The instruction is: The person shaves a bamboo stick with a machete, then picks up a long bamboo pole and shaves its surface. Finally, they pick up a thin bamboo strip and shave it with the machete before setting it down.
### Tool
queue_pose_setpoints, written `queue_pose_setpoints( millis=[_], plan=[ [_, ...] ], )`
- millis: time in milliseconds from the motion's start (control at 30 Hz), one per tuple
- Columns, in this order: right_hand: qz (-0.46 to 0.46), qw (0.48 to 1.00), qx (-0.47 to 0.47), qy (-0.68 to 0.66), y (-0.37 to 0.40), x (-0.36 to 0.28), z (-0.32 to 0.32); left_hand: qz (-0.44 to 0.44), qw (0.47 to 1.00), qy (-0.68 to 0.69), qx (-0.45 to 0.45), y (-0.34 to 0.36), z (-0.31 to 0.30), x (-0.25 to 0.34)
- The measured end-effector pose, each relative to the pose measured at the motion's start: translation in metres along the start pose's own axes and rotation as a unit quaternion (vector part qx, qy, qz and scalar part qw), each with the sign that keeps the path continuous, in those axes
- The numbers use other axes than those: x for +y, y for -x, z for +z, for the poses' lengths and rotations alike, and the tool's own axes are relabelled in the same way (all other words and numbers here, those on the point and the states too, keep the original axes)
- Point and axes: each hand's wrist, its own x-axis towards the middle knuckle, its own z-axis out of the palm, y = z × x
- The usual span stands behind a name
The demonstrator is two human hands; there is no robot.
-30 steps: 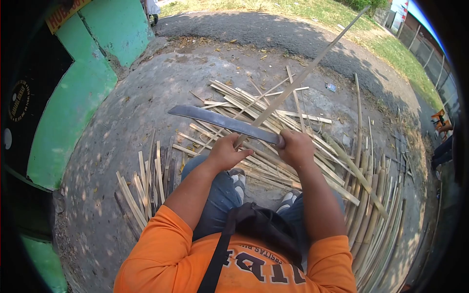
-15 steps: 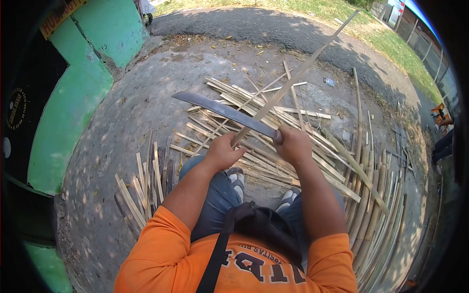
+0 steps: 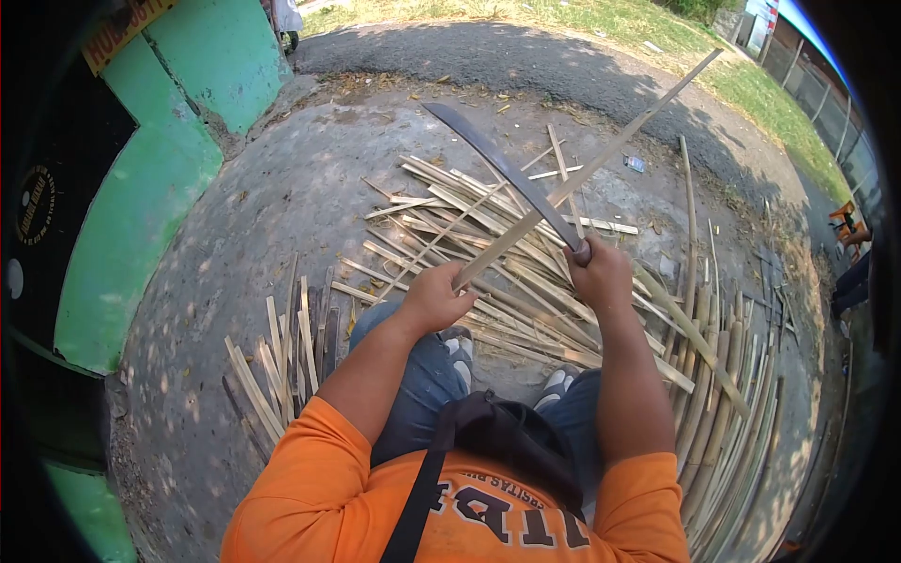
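Closed around the near end of a long bamboo strip is my left hand. The strip slants up and away to the right, over the pile of split pieces. My right hand grips the handle of a machete, its broad dark blade pointing up and to the left. The blade crosses the strip partway along, a short way beyond my left hand. Below both hands lies a loose heap of split bamboo strips on the ground.
Whole bamboo poles lie side by side to my right. More short strips rest on the concrete at my left. A green wall stands to the left, an asphalt road runs ahead, and an orange chair is far right.
My right hand has moved up and right, sliding the machete farther along the strip with its blade turned more upright. The strip's far end has swung right and slightly lower.
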Motion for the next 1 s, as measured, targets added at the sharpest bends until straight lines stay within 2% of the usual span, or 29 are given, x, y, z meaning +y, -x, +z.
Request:
queue_pose_setpoints(
  millis=[233,333,367,467,500,600,700,800,867,900,1000],
  plan=[
    [-0.211,0.976,-0.04,0.025,0.011,-0.028,0.01,0.014,1.0,-0.003,0.001,0.001,0.002,0.003],
    [-0.166,0.984,-0.052,0.019,0.003,-0.02,0.004,0.014,1.0,-0.001,0.008,0.004,-0.002,0.003],
    [-0.131,0.989,-0.051,0.043,-0.001,-0.015,-0.002,0.012,1.0,-0.005,0.009,0.004,-0.003,0.003],
    [-0.014,1.0,-0.007,-0.001,-0.011,0.013,-0.001,0.011,1.0,0.003,0.01,0.002,-0.001,-0.002],
    [0.032,0.999,-0.018,-0.018,-0.011,0.01,-0.011,0.011,1.0,0.009,0.011,0.001,0.0,-0.002],
    [0.032,0.999,-0.003,-0.007,-0.008,0.014,-0.01,0.006,1.0,-0.004,0.01,-0.001,0.001,0.0],
    [-0.011,1.0,-0.028,0.008,0.0,-0.001,-0.007,0.022,0.999,0.009,0.021,-0.002,0.003,-0.001],
    [-0.126,0.988,-0.083,0.028,0.007,-0.018,0.003,0.018,1.0,-0.006,0.009,-0.002,0.002,-0.001],
    [-0.163,0.981,-0.1,0.011,0.018,-0.037,0.004,0.034,0.999,-0.007,0.011,0.0,0.003,-0.004],
    [-0.174,0.976,-0.129,0.026,0.019,-0.041,0.005,0.042,0.999,-0.008,0.012,0.0,0.002,-0.005],
    [-0.165,0.979,-0.121,0.016,0.012,-0.034,0.006,0.029,1.0,0.001,0.001,0.002,0.002,-0.004]
  ],
)
